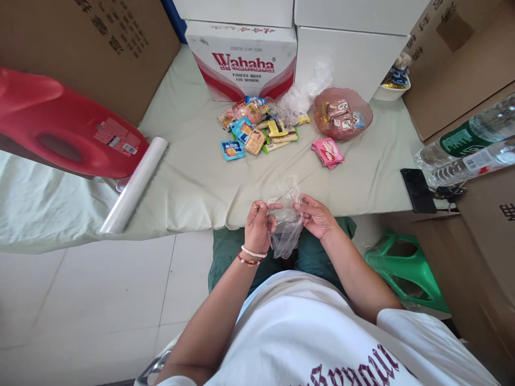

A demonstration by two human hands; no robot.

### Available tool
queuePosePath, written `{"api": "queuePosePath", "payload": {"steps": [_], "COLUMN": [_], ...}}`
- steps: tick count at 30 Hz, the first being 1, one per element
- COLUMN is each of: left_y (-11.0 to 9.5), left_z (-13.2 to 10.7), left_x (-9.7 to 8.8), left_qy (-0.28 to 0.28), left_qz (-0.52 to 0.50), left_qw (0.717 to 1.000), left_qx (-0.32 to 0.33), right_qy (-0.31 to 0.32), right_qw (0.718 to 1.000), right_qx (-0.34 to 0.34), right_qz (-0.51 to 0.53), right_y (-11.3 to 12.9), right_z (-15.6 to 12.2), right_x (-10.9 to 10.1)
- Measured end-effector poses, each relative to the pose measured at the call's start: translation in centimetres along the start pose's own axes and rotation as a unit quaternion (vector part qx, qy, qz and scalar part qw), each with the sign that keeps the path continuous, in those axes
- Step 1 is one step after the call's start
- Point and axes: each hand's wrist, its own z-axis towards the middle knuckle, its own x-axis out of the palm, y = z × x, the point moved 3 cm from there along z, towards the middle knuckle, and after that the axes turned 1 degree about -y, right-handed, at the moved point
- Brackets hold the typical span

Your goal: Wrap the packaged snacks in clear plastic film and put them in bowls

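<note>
Handling of a thin film bag at the near edge of the surface [201,177]. The left hand [256,228] pinches the left side of the clear plastic bag [286,233] between thumb and fingers; the right hand [316,217] pinches its upper right side in the same way. Good practice, in judgement: grip only the film's margin with light fingertips, rub the 2 layers apart rather than pull, and keep tension even, since such film probably clings and may tear. Steadying the wrists near the surface's edge would likely help.

Relative position: the bag lies between the 2 hands and touches both; its upper part shows against the surface near the middle of the near edge, its lower part below that edge, in front of the green trousers [225,257]. Beyond the hands, toward the far edge, lie pink packets [329,153] and, farther left, a heap of wrapped snacks [254,141].
</note>
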Motion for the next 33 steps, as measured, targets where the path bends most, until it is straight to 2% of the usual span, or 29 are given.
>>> {"api": "queuePosePath", "payload": {"steps": [3, 6, 8, 10, 13, 16, 19, 22, 25, 28, 30, 31, 33], "left_y": [-0.1, -0.6, -0.9, -1.1, -1.2, -1.1, -1.1, -1.3, -1.5, -2.1, -2.6, -2.8, -3.1], "left_z": [0.1, 0.3, 0.5, 0.9, 1.0, 0.3, -0.4, -0.5, 0.0, 0.2, 0.0, -0.2, -0.6], "left_x": [-0.5, -0.3, -0.1, -0.1, -0.4, -0.6, -0.6, -0.7, -1.2, -1.7, -1.8, -1.7, -1.4], "left_qy": [0.017, 0.071, 0.106, 0.110, 0.066, 0.067, 0.079, 0.075, 0.052, 0.045, 0.066, 0.082, 0.115], "left_qz": [0.008, 0.081, 0.128, 0.118, 0.041, 0.002, 0.003, 0.019, 0.025, 0.008, -0.016, -0.028, -0.044], "left_qw": [0.998, 0.989, 0.979, 0.982, 0.995, 0.995, 0.994, 0.995, 0.998, 0.998, 0.997, 0.994, 0.989], "left_qx": [-0.052, -0.104, -0.116, -0.102, -0.067, -0.074, -0.073, -0.055, -0.037, -0.031, -0.047, -0.060, -0.083], "right_qy": [-0.006, 0.041, 0.072, 0.084, 0.063, 0.055, 0.101, 0.127, 0.109, 0.066, 0.029, 0.013, 0.011], "right_qw": [0.999, 0.995, 0.991, 0.990, 0.992, 0.996, 0.994, 0.991, 0.991, 0.997, 0.996, 0.995, 0.998], "right_qx": [-0.022, -0.016, -0.014, -0.024, -0.048, -0.058, -0.027, 0.012, 0.031, -0.032, -0.089, -0.096, -0.054], "right_qz": [-0.029, -0.088, -0.110, -0.114, -0.100, -0.040, 0.011, -0.028, -0.069, -0.031, 0.003, 0.005, -0.016], "right_y": [0.2, 0.1, 0.0, 0.1, 0.4, 0.6, 0.4, 0.3, 0.8, 1.9, 2.4, 2.4, 1.9], "right_z": [-0.2, -0.7, -1.1, -1.3, -1.3, -1.4, -1.8, -2.0, -1.7, -1.0, -0.6, -0.4, -0.3], "right_x": [-0.2, 0.6, 1.1, 1.3, 0.7, 0.3, 1.0, 1.7, 1.4, 0.1, -0.8, -1.0, -1.1]}}
